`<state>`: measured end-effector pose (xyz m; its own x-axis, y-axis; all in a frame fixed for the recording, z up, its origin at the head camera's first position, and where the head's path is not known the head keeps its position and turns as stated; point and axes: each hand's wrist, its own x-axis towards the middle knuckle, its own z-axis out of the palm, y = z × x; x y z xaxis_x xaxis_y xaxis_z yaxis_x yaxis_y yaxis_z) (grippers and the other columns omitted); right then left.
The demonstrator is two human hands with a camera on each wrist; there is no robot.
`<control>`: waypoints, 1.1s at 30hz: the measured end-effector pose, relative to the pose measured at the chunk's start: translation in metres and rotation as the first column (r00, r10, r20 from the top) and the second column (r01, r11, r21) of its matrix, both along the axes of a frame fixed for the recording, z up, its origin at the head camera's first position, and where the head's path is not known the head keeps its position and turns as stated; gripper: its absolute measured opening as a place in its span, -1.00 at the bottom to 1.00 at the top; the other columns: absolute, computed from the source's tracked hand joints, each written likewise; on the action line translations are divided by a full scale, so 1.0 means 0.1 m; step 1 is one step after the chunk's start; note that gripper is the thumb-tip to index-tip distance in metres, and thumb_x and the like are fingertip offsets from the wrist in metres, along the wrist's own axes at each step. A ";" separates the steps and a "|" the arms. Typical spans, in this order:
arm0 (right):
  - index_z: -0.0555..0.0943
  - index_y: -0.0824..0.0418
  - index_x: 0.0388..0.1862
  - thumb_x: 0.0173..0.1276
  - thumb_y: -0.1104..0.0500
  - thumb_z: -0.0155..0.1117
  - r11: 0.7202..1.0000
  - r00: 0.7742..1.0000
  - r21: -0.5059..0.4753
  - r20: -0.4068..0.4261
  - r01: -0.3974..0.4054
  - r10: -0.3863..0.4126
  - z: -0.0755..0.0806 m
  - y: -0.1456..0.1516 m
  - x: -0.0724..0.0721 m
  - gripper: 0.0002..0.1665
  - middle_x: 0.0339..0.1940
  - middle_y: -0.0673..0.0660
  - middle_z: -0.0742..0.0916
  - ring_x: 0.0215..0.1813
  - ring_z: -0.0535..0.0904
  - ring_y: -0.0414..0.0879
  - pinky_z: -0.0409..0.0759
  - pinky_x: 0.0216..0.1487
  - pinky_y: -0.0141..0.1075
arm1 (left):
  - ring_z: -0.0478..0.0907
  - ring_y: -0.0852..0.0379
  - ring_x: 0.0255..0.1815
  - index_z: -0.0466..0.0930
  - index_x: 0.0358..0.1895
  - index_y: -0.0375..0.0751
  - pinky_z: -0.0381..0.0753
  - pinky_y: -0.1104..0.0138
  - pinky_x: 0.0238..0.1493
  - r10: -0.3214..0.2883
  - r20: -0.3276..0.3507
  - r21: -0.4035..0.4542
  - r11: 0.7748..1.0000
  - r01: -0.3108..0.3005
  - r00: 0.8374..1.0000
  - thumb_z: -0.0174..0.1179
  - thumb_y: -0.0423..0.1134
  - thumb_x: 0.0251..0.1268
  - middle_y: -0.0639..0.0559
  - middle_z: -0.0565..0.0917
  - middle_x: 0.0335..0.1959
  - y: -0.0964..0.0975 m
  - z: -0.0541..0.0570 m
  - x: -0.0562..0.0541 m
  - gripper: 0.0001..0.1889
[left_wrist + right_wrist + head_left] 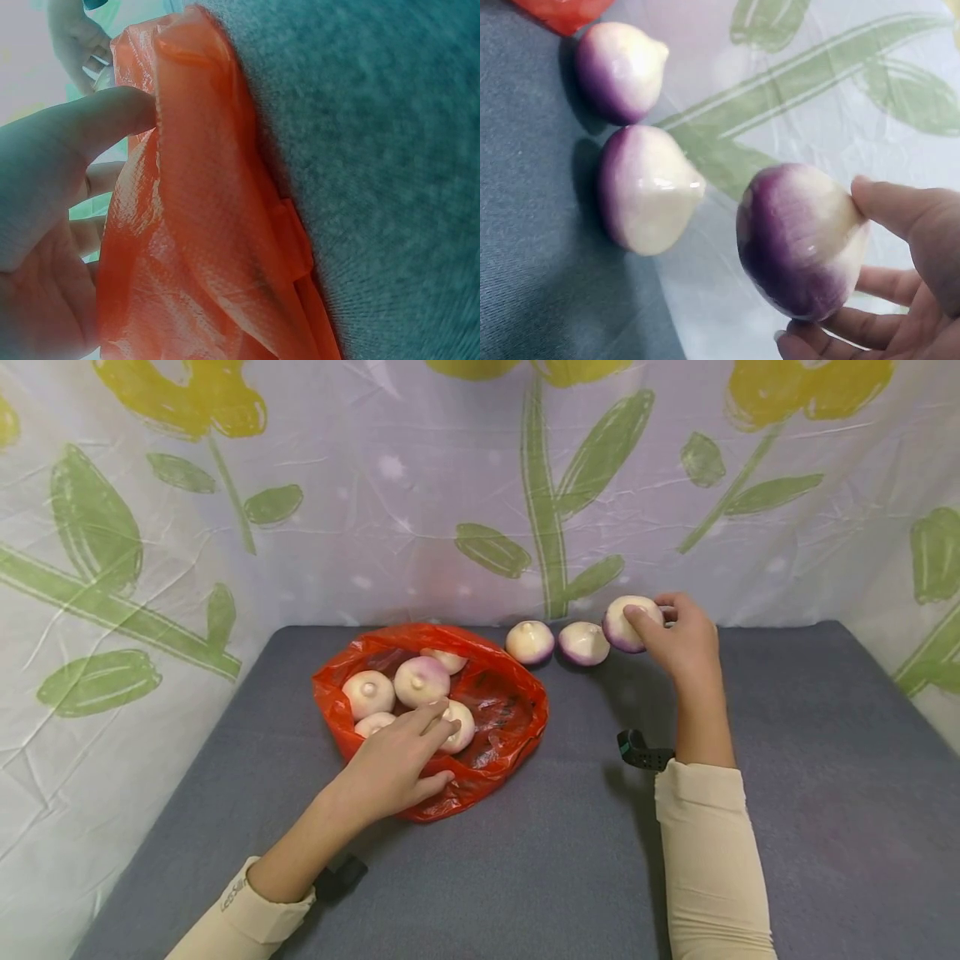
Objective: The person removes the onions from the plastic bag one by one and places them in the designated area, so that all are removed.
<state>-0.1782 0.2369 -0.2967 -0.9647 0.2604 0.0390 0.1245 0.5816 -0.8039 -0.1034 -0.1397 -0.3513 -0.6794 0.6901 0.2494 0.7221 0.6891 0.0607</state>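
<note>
My right hand [684,635] holds a purple and white turnip [802,240] between thumb and fingers, raised over the far part of the table. To its left, a turnip [583,644] and another turnip [530,642] sit side by side, with their pale pointed ends up. My left hand [393,764] is over the near side of an open red plastic bag [501,702]. Its fingers are loosely bent and overlap a turnip [459,727] inside, while the thumb lies along the bag's rim. Several more turnips [368,693] lie in the bag, one partly hidden by this hand.
A grey cloth-covered table [540,868] extends beneath everything. Behind it and at the sides hangs a pale curtain [390,485] printed with green leaves and yellow flowers. Dark wrist straps [643,753] stick out beside the forearms.
</note>
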 end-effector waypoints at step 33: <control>0.35 0.37 0.38 0.40 -0.29 0.15 0.997 0.997 0.014 0.035 0.070 -0.071 -0.49 0.16 -0.17 -0.12 0.20 0.39 0.60 -0.45 0.66 -0.16 0.57 -0.13 -0.22 | 0.53 -0.17 0.19 0.56 0.19 -0.27 0.56 0.01 0.12 -0.005 -0.024 0.012 1.000 0.005 1.000 0.50 -0.06 0.07 -0.29 0.48 0.30 0.00 -0.01 -0.01 -0.37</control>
